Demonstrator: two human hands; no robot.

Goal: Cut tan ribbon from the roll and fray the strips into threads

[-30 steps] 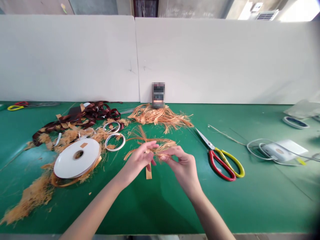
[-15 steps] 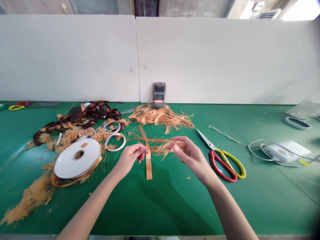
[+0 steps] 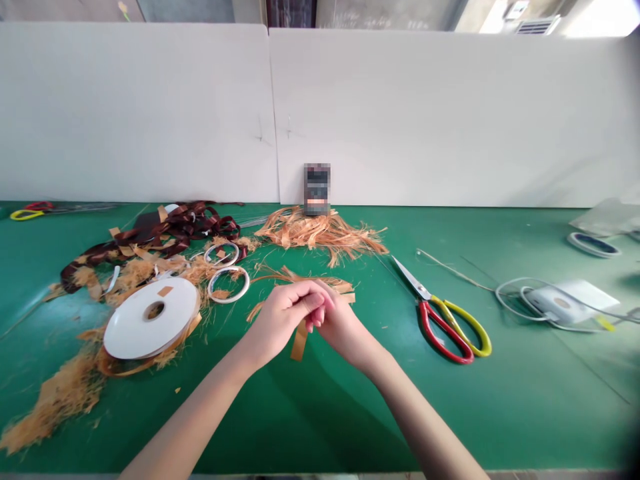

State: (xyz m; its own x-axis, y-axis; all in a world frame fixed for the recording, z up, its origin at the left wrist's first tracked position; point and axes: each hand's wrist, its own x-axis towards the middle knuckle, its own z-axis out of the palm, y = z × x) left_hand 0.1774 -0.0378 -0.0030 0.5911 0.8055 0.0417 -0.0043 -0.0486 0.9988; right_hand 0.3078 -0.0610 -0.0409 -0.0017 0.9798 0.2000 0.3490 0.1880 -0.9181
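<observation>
My left hand (image 3: 286,316) and my right hand (image 3: 346,328) meet low over the green table, their curled fingers pressed together. Between them is a tan ribbon (image 3: 299,343); its flat end hangs out below the fingers, towards me. Frayed tan strands (image 3: 273,272) and short ribbon ends (image 3: 346,293) show behind the knuckles and to the right. The fingertips overlap, so the exact grip of each hand on the ribbon is partly hidden.
Large scissors (image 3: 440,313) with red and yellow handles lie right of my hands. A white ribbon spool (image 3: 127,319), tape rings (image 3: 229,298), dark brown ribbons (image 3: 185,230) and frayed scraps (image 3: 55,407) spread leftward. Behind are a tan fibre pile (image 3: 320,233), a blurred-out device (image 3: 317,187) and a white board (image 3: 425,113).
My right hand has come left and closed against my left hand, which has moved slightly right. The ribbon's lower end is now tilted, and the frayed strands at the right have shifted.
</observation>
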